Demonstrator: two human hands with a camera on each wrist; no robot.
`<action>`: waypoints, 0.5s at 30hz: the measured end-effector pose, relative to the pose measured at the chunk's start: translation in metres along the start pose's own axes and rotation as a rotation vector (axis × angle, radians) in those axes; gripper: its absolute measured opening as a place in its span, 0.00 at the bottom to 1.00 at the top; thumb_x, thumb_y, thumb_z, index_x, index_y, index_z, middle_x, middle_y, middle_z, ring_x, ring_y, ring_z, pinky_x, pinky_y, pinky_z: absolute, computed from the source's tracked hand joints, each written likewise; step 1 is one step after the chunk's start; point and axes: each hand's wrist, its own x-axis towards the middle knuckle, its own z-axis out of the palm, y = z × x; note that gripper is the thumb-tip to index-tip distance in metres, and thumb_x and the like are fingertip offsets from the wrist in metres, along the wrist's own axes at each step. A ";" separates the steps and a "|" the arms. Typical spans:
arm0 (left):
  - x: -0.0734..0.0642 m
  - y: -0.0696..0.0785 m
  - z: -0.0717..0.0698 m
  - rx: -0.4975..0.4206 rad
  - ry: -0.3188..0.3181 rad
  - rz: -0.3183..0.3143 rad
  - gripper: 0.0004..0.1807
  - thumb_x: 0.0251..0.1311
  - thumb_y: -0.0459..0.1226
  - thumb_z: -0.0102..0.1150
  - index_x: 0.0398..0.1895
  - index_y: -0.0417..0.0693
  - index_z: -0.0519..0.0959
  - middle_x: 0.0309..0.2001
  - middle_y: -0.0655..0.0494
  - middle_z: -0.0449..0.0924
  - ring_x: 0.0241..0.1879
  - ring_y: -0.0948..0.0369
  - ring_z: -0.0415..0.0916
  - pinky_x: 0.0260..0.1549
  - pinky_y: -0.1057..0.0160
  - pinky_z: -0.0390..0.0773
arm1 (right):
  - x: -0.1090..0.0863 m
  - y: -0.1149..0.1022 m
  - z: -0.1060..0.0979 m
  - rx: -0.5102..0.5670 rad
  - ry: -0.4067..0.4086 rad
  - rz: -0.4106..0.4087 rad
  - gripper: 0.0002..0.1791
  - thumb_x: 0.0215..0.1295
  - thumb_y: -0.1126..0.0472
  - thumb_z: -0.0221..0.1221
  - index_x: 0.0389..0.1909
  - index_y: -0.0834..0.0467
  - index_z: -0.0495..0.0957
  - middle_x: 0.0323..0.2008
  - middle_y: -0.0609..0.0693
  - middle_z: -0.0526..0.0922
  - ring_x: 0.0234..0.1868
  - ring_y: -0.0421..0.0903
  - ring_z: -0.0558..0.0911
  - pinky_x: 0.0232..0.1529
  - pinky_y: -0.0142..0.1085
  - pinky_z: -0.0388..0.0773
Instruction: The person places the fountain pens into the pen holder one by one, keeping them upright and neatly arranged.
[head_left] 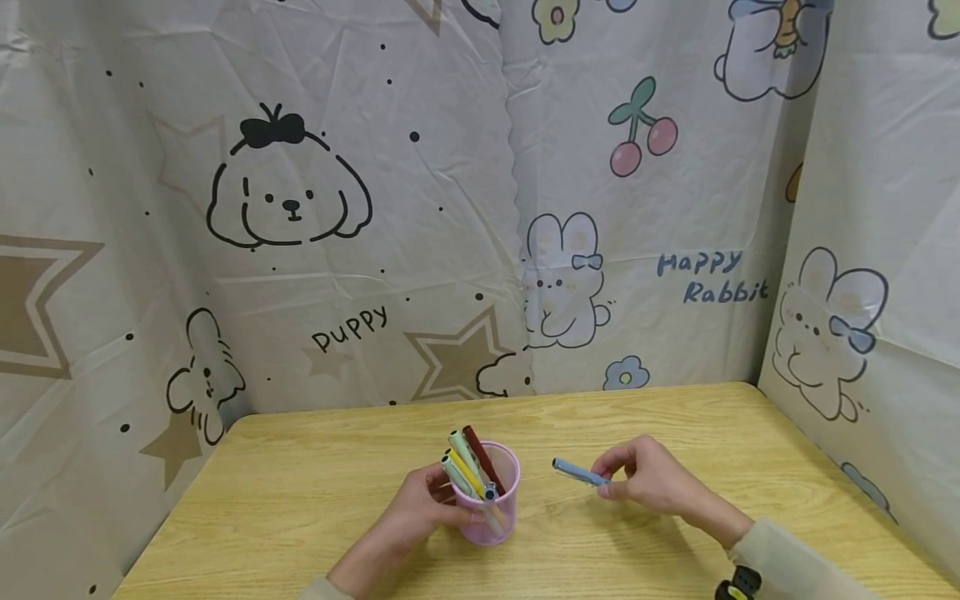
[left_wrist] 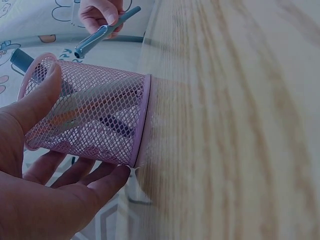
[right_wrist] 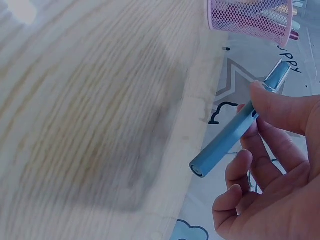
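Note:
A pink mesh pen cup (head_left: 508, 504) stands on the table, gripped by my left hand (head_left: 420, 507). In the left wrist view its thumb lies along the near side of the cup (left_wrist: 95, 112) and the fingers reach round the other side. Inside the cup are a dark red pen (head_left: 482, 457), a yellow pen (head_left: 465, 472), light green pens and a blue one (head_left: 490, 492). To the right of the cup, my right hand (head_left: 651, 479) pinches a blue pen (head_left: 573, 472) between thumb and fingers, apart from the cup. A metal clip shows on this pen (right_wrist: 225, 137) in the right wrist view.
Both hands work over a wood-grain table (head_left: 315, 467) with rounded far corners. Pale printed curtains (head_left: 442, 250) hang behind it and along both sides. A black watch (head_left: 738, 583) sits on the right sleeve.

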 end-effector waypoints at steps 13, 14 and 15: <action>0.001 -0.001 0.000 0.003 -0.001 0.002 0.34 0.50 0.27 0.79 0.63 0.35 0.79 0.58 0.47 0.83 0.59 0.49 0.79 0.64 0.50 0.78 | -0.001 -0.004 0.000 0.067 0.005 -0.013 0.07 0.61 0.67 0.74 0.40 0.61 0.89 0.33 0.48 0.87 0.28 0.46 0.78 0.28 0.33 0.73; 0.001 -0.001 0.000 0.002 -0.001 0.004 0.34 0.50 0.27 0.79 0.63 0.34 0.79 0.58 0.47 0.83 0.59 0.49 0.79 0.63 0.50 0.78 | -0.001 -0.005 0.001 0.073 0.006 -0.011 0.08 0.62 0.67 0.74 0.41 0.61 0.89 0.33 0.48 0.87 0.30 0.47 0.79 0.29 0.33 0.75; 0.000 -0.001 -0.001 0.002 -0.002 0.005 0.34 0.50 0.27 0.79 0.63 0.34 0.79 0.58 0.47 0.83 0.59 0.50 0.79 0.63 0.50 0.78 | -0.001 -0.006 0.001 0.082 0.007 -0.011 0.08 0.62 0.67 0.74 0.41 0.62 0.89 0.34 0.49 0.87 0.31 0.48 0.80 0.30 0.34 0.76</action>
